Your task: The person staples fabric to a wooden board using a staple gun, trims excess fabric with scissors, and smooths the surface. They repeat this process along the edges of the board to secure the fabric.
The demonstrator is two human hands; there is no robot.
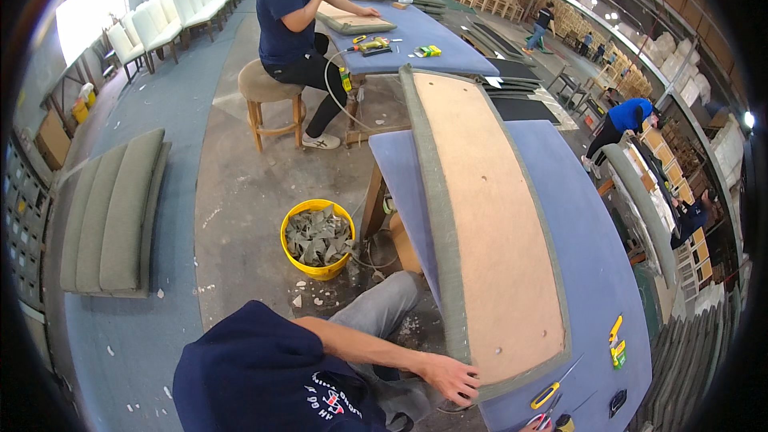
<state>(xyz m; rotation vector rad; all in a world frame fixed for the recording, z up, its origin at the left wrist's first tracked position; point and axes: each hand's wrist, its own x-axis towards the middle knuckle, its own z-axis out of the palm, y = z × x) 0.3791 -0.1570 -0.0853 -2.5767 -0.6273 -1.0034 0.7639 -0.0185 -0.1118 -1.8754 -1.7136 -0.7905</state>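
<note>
A long upholstered panel, its pale backing framed by grey-green fabric, lies on the blue padded table in front of me. At its near left corner, my left hand rests on the fabric edge, fingers bent and apart. My right hand is mostly cut off by the lower edge of the picture; it is closed around the red handles of a pair of scissors. Just beyond the scissors lies a yellow-handled screwdriver. A small dark tool with a yellow part is beside my right hand.
A yellow-and-green cutter and a black item lie on the table's right side. A yellow bucket of fabric scraps stands on the floor. Grey cushioned panels lie at left. A seated person works at another table.
</note>
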